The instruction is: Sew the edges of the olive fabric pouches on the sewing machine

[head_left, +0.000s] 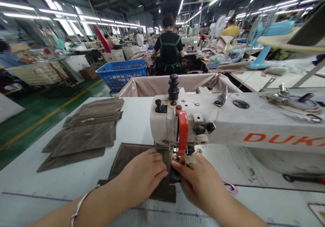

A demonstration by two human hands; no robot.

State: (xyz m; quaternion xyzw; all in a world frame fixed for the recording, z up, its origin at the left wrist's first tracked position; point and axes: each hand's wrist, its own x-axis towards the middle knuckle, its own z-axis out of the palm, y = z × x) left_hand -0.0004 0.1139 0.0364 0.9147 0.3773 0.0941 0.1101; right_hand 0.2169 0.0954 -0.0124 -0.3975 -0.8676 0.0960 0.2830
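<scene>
A dark olive-brown fabric panel (127,156) lies on the bed of a white sewing machine (164,117), its right edge by the presser foot. My left hand (146,171) rests on the panel, fingers curled and pressed together on the cloth near its right edge. Beside the needle area, my right hand (199,176) has its thumb and fingers closed at the panel's edge, the fingertips partly hidden behind the machine parts. An orange guard (182,132) curves down in front of the needle, which I cannot make out.
Stacked brown fabric pieces (83,135), one with a zipper, lie at the left of the table. A pink tool (230,187) and a red-black tool (304,179) lie to the right. Behind stand a cloth-lined bin (149,86), a blue basket (122,73) and a seated person (169,47).
</scene>
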